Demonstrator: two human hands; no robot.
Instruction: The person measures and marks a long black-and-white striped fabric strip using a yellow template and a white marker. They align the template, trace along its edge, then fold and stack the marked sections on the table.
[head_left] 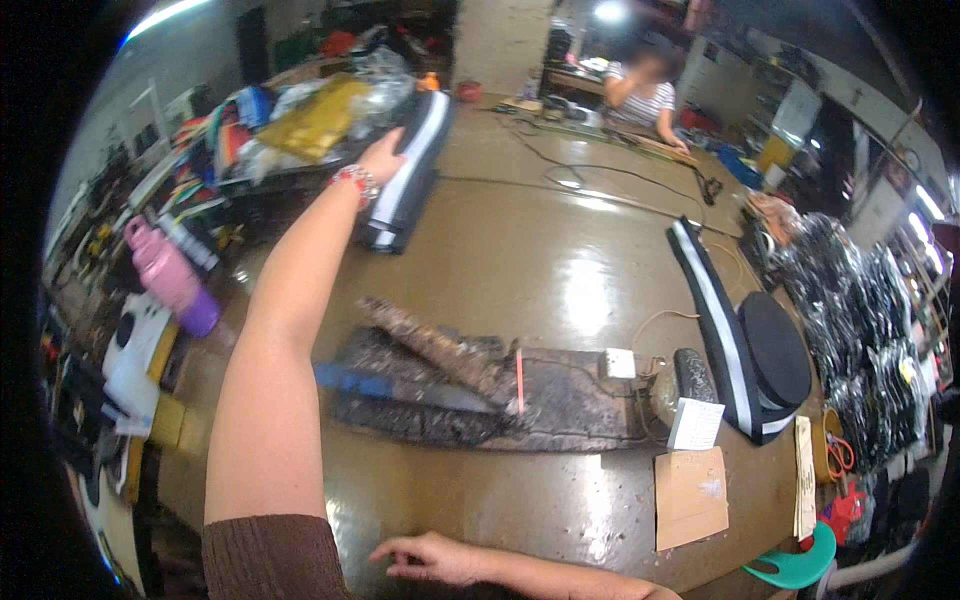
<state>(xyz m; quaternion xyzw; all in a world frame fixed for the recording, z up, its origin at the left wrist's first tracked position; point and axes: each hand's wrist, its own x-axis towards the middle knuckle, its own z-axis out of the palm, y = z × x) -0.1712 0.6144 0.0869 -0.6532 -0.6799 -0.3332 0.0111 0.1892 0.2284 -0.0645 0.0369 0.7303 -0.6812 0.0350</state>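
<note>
My left arm stretches to the far left, with a beaded bracelet (357,182) on the wrist. The left hand (380,163) lies at the left edge of a stack of black strips with a white stripe (403,185); a finger and the thumb show apart over it, the rest partly hidden. My right hand (432,557) is low over the near side of the table (505,500), holding nothing, its fingers loosely bent and apart. Between the hands lies a dark, stained board (580,405) bearing a crusty, rough bar (435,345) and an orange-pink strip (520,380).
At right, a black-and-white strip (715,325) lies beside a round black roll (772,350). Nearer are cardboard (692,498), a paper pad (695,425) and a green stool (808,560). A pink-purple bottle (172,275) stands left. Across the table sits a person (648,105) near cables (570,180).
</note>
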